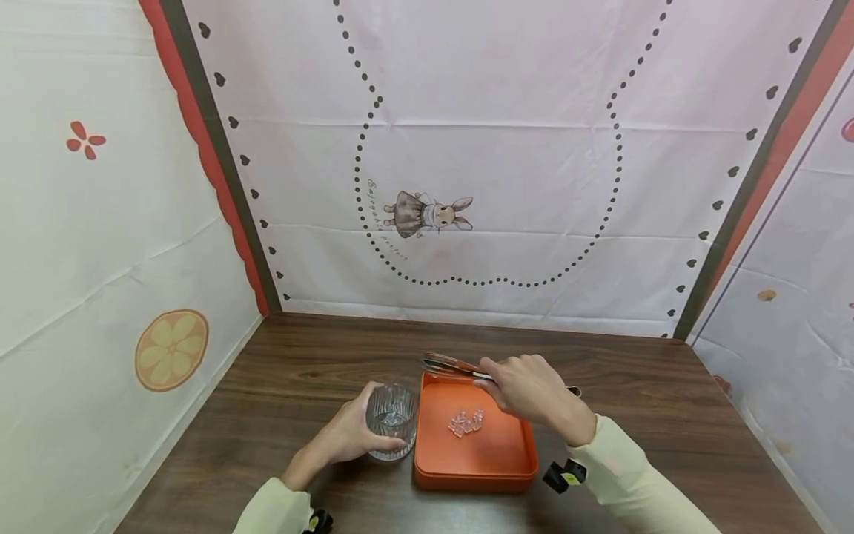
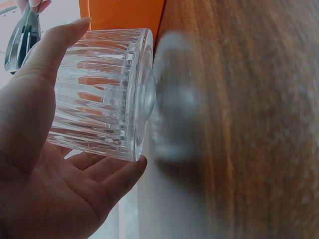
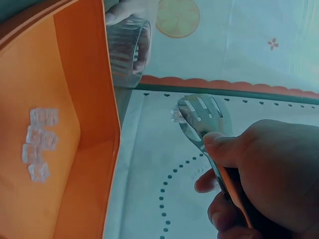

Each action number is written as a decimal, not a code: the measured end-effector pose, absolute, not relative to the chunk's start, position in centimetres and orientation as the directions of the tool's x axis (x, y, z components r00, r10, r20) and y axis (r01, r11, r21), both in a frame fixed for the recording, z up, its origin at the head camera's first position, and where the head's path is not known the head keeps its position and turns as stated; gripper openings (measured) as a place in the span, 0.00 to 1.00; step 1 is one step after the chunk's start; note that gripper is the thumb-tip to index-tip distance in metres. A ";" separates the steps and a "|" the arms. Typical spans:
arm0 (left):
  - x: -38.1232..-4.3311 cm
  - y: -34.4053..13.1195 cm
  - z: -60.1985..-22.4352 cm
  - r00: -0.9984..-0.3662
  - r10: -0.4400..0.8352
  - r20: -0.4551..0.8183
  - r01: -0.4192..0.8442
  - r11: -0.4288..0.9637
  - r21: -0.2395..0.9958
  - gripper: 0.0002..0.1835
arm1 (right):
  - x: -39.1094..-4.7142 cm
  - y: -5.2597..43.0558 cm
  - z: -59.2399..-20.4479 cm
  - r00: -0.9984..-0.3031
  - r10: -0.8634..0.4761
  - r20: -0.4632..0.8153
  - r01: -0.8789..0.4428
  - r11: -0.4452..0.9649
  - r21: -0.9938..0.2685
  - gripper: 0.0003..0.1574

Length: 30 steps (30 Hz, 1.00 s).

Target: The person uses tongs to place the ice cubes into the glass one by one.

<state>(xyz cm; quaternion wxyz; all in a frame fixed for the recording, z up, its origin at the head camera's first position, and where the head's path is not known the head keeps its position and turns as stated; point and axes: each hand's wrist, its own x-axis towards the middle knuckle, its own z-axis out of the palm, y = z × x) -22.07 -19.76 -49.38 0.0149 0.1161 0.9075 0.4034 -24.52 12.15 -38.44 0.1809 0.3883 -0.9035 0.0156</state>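
Transfer step apparently in hand: with the right hand (image 1: 534, 386) clamped on tongs (image 1: 457, 368) holding a clear cube (image 3: 176, 115) near the tray's (image 1: 477, 461) far-left corner, next lower it into the left-side glass (image 1: 391, 415), clasped by the left hand (image 1: 348, 434).

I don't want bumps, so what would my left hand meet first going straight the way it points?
Probably the orange tray: your left hand points forward and right, and the glass it grips is just left of the tray. Any gap is hard to judge.
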 end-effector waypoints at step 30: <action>-22.1 -19.7 -49.3 -0.976 0.212 0.042 0.174 0.657 0.734 0.54 | -23.8 8.7 -38.4 -0.593 -0.748 0.297 -0.754 0.646 0.120 0.17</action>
